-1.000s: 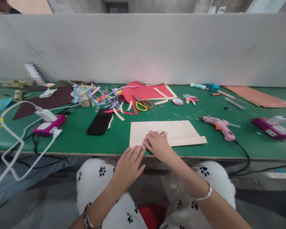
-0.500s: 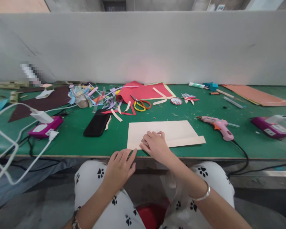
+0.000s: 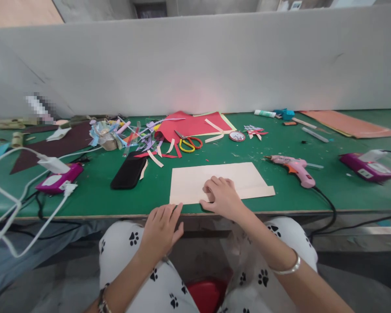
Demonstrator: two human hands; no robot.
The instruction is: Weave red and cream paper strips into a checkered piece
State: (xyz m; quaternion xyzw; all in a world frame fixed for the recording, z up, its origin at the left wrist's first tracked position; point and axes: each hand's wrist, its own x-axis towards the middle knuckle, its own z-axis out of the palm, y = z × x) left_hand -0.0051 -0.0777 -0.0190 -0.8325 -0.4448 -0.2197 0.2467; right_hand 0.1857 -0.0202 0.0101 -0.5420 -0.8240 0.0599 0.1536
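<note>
A cream sheet of paper lies flat on the green table, with a folded strip along its near edge that sticks out past the right side. My right hand rests on the sheet's near edge, fingers bent and pressing down on the strip, thumb apart from them at the table's side. At the sheet's near left corner is my left hand, its fingers loosely stretched over the table edge and the index fingertip touching or almost touching the paper. Nothing shows between its fingers.
Scissors and red paper lie behind the sheet, near colourful paper scraps. A black phone is to the left. On the right are a pink glue gun with its cord and a purple power strip. White cables loop at far left.
My right hand has slid a little to the right along the folded strip. My left hand stays by the near left corner. The camera view has shifted slightly.
</note>
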